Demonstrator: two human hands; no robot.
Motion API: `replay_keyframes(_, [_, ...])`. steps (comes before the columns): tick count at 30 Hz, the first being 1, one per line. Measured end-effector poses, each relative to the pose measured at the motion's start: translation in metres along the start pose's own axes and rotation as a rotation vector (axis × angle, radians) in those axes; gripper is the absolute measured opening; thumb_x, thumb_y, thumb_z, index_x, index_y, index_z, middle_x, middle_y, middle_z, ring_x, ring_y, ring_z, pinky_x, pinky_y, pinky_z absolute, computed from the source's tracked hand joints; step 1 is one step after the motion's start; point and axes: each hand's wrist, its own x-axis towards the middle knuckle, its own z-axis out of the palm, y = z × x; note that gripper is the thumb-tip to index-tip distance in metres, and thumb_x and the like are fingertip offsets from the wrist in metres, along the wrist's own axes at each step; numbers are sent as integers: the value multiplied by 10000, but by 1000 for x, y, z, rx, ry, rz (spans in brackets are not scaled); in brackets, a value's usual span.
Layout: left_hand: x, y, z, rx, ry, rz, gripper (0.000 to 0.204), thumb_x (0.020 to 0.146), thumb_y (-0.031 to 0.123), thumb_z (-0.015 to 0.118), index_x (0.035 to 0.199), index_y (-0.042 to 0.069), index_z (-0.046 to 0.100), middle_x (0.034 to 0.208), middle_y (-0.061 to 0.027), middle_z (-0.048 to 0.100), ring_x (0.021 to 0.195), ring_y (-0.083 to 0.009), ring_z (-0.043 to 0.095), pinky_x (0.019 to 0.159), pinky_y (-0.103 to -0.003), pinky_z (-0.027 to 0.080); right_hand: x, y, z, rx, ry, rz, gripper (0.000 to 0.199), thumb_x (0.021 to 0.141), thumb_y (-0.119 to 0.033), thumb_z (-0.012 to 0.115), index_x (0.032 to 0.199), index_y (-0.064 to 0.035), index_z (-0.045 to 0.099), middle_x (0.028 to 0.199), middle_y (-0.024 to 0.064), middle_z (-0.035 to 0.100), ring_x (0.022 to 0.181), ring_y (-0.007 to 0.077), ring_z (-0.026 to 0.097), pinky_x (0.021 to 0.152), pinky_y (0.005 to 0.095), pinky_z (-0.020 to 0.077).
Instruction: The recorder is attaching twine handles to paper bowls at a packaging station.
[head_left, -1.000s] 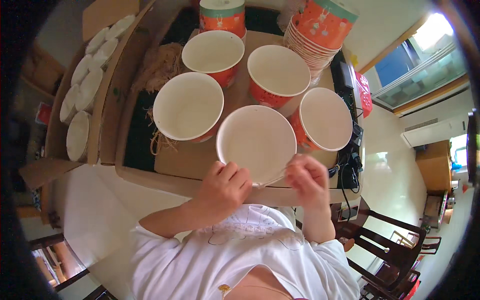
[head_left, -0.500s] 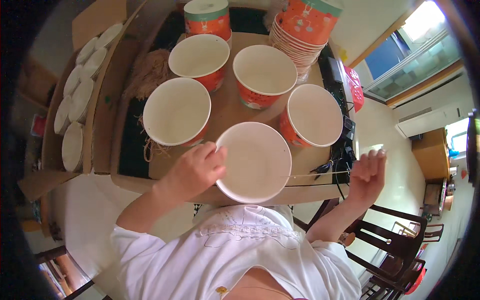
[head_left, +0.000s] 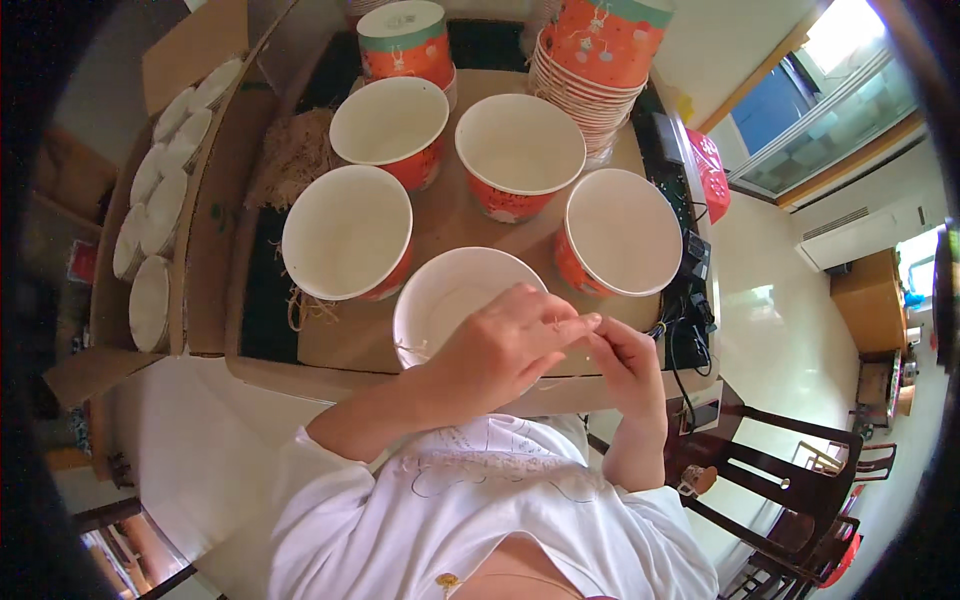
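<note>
My left hand (head_left: 505, 345) reaches across the front of the nearest white-lined paper bucket (head_left: 440, 290), hiding much of it. Its fingertips meet those of my right hand (head_left: 630, 368) over the bucket's right side, and both are pinched together. A thin beige paper string (head_left: 414, 348) pokes out to the left of my left hand, inside the bucket near its rim. The string between my fingertips is mostly hidden. Behind stand more open buckets, orange outside: one at left (head_left: 347, 232), one at right (head_left: 625, 232), and two farther back (head_left: 390, 120) (head_left: 520, 145).
A tall stack of nested buckets (head_left: 600, 60) stands at the back right, with upturned buckets (head_left: 403, 42) at the back left. Shredded brown paper string (head_left: 293, 158) lies by the open carton (head_left: 205, 240) of white rolls. Black cables (head_left: 688, 320) lie along the right edge, near a dark chair (head_left: 780, 470).
My left hand has left the bucket's left rim and crossed right over it. My right hand has come inward and lower, so the fingertips meet. The string no longer stretches taut to the right.
</note>
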Motion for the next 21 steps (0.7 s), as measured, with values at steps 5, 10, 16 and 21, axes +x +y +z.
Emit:
replay_keyframes(5, [2, -9, 11, 29, -39, 36, 277, 714, 4, 695, 985, 51, 671, 878, -70, 604, 804, -227, 591, 676, -333, 510, -1, 3, -2, 34, -98, -21, 141, 925, -71, 550, 992, 15, 640, 743, -25, 561, 689, 23, 439, 588, 190, 375])
replay_keyframes(10, [-4, -14, 15, 84, 3, 6, 69, 743, 43, 665, 784, 21, 614, 774, -78, 584, 745, -237, 594, 650, -360, 508, 0, 0, -4, -17, -149, 99, 124, 912, -50, 562, 982, 27, 630, 777, -20, 598, 709, 24, 480, 593, 176, 389])
replay_keyframes(16, [-1, -17, 17, 16, -19, -92, 72, 783, 43, 636, 780, 6, 575, 780, -114, 567, 741, -288, 576, 652, -389, 483, 0, 18, 10, 31, 106, -89, 38, 864, 20, 606, 885, -11, 613, 740, -28, 562, 659, 14, 479, 576, 159, 371])
replay_keyframes(21, [3, -17, 23, -11, -47, -176, 79, 834, 34, 600, 836, 13, 524, 785, -125, 539, 723, -299, 563, 636, -385, 454, 1, 24, 14, 82, 131, -109, 22, 866, 5, 616, 886, 1, 611, 730, -31, 550, 645, 15, 471, 564, 166, 370])
